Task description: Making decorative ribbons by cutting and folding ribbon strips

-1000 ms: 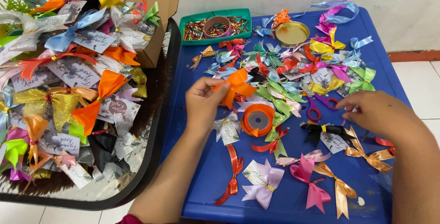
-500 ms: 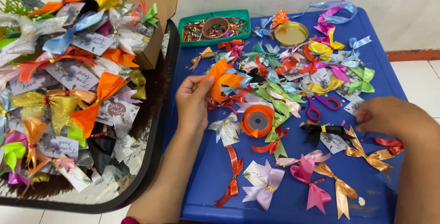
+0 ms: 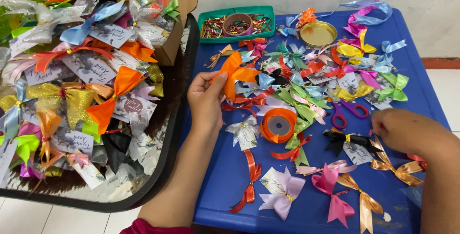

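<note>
— Above the orange ribbon spool [image 3: 279, 125]?
— The left hand [image 3: 207, 101] pinches an orange bow [image 3: 235, 73] there.
— Right of the spool?
— The right hand [image 3: 407, 131], curled, fingertips hidden, grip unclear, beside a black bow [image 3: 349, 140].

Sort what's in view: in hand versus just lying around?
In hand:
left hand pinching orange ribbon bow
right hand at black bow

Lying about:
orange ribbon spool
scissors
green tray
gold lid

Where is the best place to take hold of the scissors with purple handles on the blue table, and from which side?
Probably by the handle loops of the scissors, coming from above on the right hand side: they lie flat, loops exposed, while ribbon bows cover the blades.
</note>
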